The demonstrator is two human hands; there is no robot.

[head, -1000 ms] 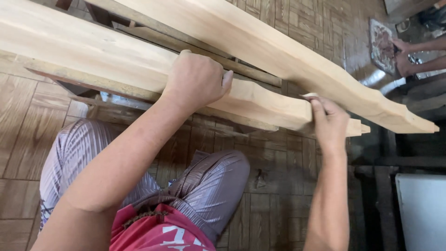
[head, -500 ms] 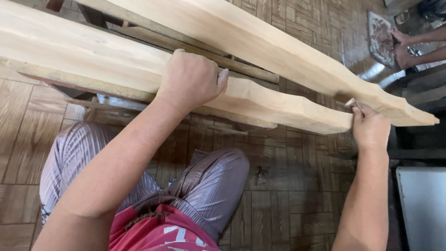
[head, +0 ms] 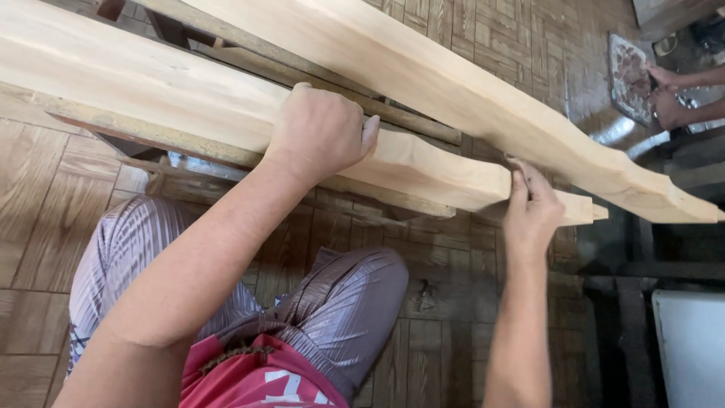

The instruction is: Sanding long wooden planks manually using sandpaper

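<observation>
Across our lap, the near plank (head: 189, 98) rests on a low frame. Our left hand (head: 321, 132) clamps its middle, fingers curled over. Our right hand (head: 532, 208) pinches the narrow carved end. Stiff, heavy, smooth wood; we judge the thick middle safest to grip.

Right hand sliding back along the near board

Right hand (head: 532, 208) is moving back left along the near carved board (head: 423, 162), away from the tip it was covering half a second ago, so the notched tenon end is showing again past the fingers (head: 519, 181). It is sitting about where it was a second ago. The sandpaper scrap seen earlier at the fingertips is no longer visible. The view is shifting slightly downward.
</observation>
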